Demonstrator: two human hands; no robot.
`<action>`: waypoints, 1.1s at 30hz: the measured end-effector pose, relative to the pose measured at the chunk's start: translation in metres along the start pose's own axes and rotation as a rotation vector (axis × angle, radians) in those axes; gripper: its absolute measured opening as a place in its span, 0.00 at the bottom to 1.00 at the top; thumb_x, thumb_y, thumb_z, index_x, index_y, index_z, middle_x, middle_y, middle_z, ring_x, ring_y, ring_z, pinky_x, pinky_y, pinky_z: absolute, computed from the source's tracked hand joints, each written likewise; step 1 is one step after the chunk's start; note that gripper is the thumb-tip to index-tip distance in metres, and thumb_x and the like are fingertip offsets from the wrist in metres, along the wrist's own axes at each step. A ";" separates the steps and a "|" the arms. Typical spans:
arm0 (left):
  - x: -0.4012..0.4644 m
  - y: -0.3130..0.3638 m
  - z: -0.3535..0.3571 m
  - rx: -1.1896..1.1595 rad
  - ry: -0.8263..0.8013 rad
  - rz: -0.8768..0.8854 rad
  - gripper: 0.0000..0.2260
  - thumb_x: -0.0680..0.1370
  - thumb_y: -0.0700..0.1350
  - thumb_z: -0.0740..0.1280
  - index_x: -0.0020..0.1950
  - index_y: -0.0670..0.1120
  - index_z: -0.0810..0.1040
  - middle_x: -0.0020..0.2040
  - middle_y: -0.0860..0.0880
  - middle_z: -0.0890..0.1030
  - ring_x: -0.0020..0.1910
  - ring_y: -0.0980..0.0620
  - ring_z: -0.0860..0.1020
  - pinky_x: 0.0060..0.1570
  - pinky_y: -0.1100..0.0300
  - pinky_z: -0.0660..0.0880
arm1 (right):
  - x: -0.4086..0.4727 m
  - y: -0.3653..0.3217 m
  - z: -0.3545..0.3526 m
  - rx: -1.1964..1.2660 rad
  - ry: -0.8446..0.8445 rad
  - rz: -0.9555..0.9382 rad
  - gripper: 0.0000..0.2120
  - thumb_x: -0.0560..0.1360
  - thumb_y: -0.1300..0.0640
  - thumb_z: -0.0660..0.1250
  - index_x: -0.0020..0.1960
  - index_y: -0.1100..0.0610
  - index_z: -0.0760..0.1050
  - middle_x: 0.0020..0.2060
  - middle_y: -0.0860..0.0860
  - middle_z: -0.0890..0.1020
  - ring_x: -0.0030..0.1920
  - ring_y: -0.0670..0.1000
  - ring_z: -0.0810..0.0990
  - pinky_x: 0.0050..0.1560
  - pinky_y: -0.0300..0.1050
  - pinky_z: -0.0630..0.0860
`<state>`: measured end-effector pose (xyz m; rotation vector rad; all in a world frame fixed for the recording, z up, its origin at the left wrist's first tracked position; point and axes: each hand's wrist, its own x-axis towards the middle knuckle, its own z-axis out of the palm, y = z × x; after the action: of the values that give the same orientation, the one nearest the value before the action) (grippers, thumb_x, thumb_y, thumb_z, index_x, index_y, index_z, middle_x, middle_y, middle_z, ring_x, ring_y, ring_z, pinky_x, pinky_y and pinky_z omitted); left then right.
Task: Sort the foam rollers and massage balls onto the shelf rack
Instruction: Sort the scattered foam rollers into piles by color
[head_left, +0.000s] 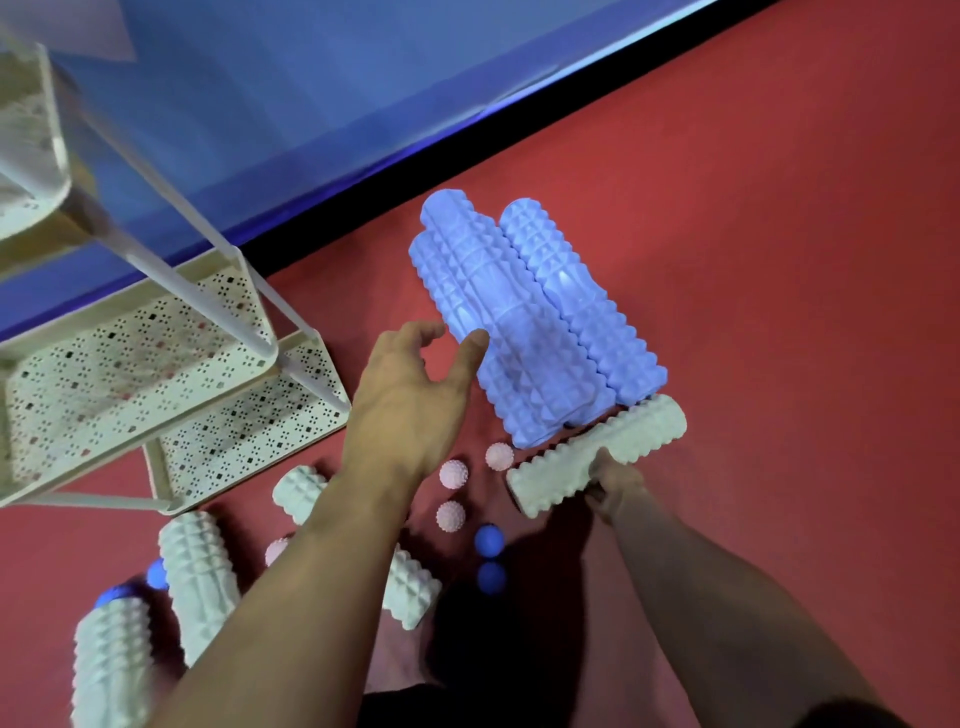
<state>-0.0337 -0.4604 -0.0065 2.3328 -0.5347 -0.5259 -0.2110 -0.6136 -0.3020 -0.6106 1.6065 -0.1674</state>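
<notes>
View from above onto a red floor (753, 208) beside a blue wall (311, 78). At the left stands a cream shelf rack (130, 353) with perforated shelves; its lower shelves hold nothing that shows.

The left hand (410, 395) reaches forward with fingers spread and relaxed, holding nothing, its thumb tip just beside a blue roller (498, 322). That roller lies on the floor touching a second blue roller (582, 301) on its right, both pointing away from the person.

The right hand (615, 480) grips a white roller (597, 454) that lies crosswise at the near ends of the blue rollers, touching them.

Between the two arms, three pink spiky balls (453, 474) lie near each other on the floor, with two blue balls (489, 540) just nearer the person.

Under the left forearm lies a short white roller (298, 493), partly hidden, and another white roller (410, 587) pokes out on the arm's other side. Farther left are two more white rollers (200, 571), side by side, with a blue ball (156, 574) between them and another blue object at the far end of the left one. A fourth pink ball (276, 551) peeks out beside the forearm.
</notes>
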 end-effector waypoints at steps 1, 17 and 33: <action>-0.001 -0.001 0.001 0.002 -0.013 -0.002 0.26 0.77 0.68 0.64 0.69 0.53 0.75 0.66 0.55 0.76 0.62 0.54 0.77 0.65 0.52 0.73 | -0.001 -0.001 0.000 -0.018 -0.013 0.002 0.16 0.81 0.49 0.66 0.60 0.61 0.74 0.46 0.57 0.80 0.37 0.52 0.79 0.36 0.47 0.75; -0.005 -0.011 -0.009 0.000 -0.041 -0.037 0.27 0.78 0.67 0.64 0.70 0.51 0.75 0.66 0.53 0.75 0.61 0.54 0.77 0.65 0.52 0.74 | -0.075 0.020 0.009 -0.354 -0.012 -0.348 0.20 0.77 0.54 0.70 0.64 0.61 0.70 0.41 0.49 0.79 0.51 0.54 0.77 0.56 0.46 0.72; -0.014 -0.080 -0.056 -0.120 -0.005 -0.139 0.23 0.79 0.62 0.66 0.70 0.52 0.75 0.67 0.54 0.76 0.63 0.55 0.76 0.64 0.58 0.71 | -0.151 0.142 0.120 -1.037 -0.565 -0.706 0.30 0.73 0.39 0.70 0.70 0.53 0.71 0.62 0.51 0.79 0.63 0.54 0.76 0.63 0.48 0.72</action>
<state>0.0010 -0.3692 -0.0203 2.2645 -0.3353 -0.6114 -0.1349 -0.3921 -0.2508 -1.8310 0.7730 0.3332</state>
